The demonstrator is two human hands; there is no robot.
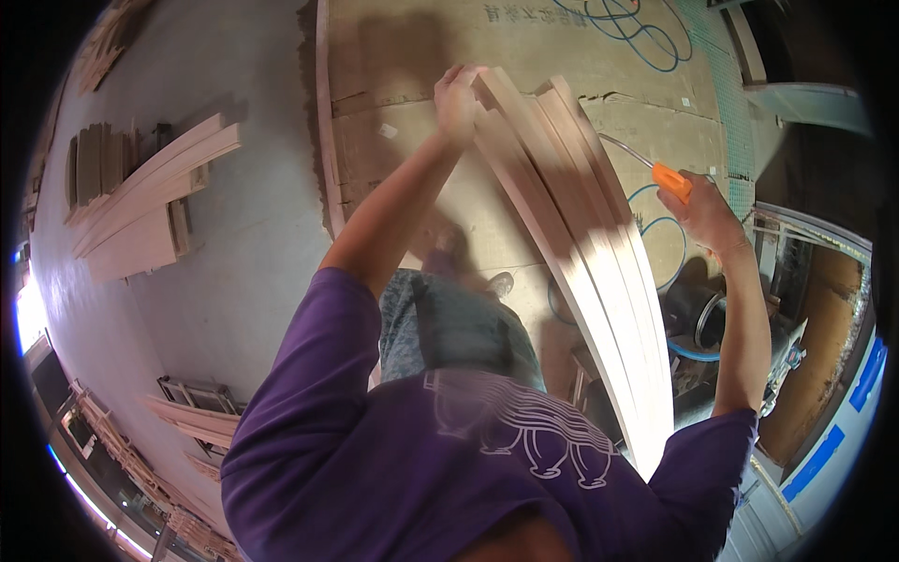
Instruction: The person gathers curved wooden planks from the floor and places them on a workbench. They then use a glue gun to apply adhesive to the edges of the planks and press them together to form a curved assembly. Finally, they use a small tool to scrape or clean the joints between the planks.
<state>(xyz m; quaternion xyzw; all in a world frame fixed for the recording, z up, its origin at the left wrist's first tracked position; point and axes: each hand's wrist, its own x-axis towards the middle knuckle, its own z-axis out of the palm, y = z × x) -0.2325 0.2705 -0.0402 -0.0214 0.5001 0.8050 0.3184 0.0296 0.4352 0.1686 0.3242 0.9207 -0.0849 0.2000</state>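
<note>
Several long pale wooden strips (562, 183) lie side by side before me, running from the upper middle of the view down towards my right side. My left hand (458, 98) grips the far end of the leftmost strip; its fingertips are partly hidden. To the right of the strips, my right hand (706, 214) is closed round the handle of an orange air blow gun (672, 183). The gun's thin bent metal nozzle (628, 149) points at the far right side of the strips, close to them. Bright light washes out the strips' near part, and whatever supports them is hidden.
Flattened cardboard (393, 154) covers the floor ahead. Blue air hose (632, 35) lies looped on it, with more loops at right by a dark round container (692, 316). Stacked boards (154, 204) stand on the grey floor at left. Machinery (786, 358) is at far right.
</note>
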